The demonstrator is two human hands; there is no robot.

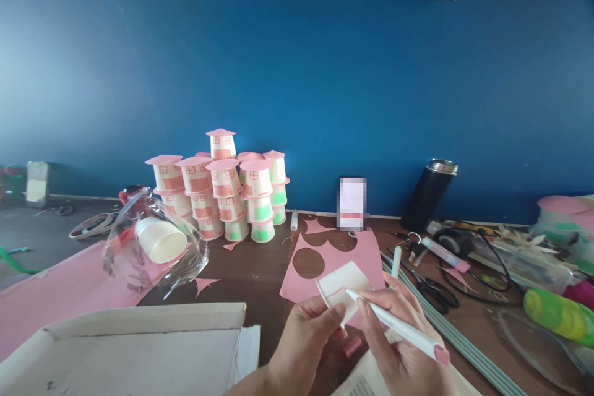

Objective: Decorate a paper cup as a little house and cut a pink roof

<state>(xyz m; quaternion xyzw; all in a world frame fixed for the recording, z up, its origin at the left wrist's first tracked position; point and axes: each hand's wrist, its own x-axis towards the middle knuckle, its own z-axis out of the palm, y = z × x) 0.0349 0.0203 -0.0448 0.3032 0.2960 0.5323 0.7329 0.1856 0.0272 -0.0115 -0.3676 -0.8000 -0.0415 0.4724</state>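
Note:
My left hand (304, 337) is closed around a white paper cup (338, 279), which lies tilted on its side above the table. A white marker (413, 335) with a pink end is gripped in my right hand (394, 352). Its tip touches the cup's side, where a short reddish line shows. Below my hands lies a pink marker cap (352, 347). Pink paper (297, 281) with round holes cut out is spread behind the cup. Just past my right fingers, a second white marker (396, 262) points upward.
Stacked paper cups (221, 207) with pink roofs and drawn windows stand at the back left. Plain cups (162, 240) lie in a plastic bag. A white box lid (139, 352) fills the front left. Rightward are scissors (439, 294), green sticks (464, 340) and a black flask (427, 198).

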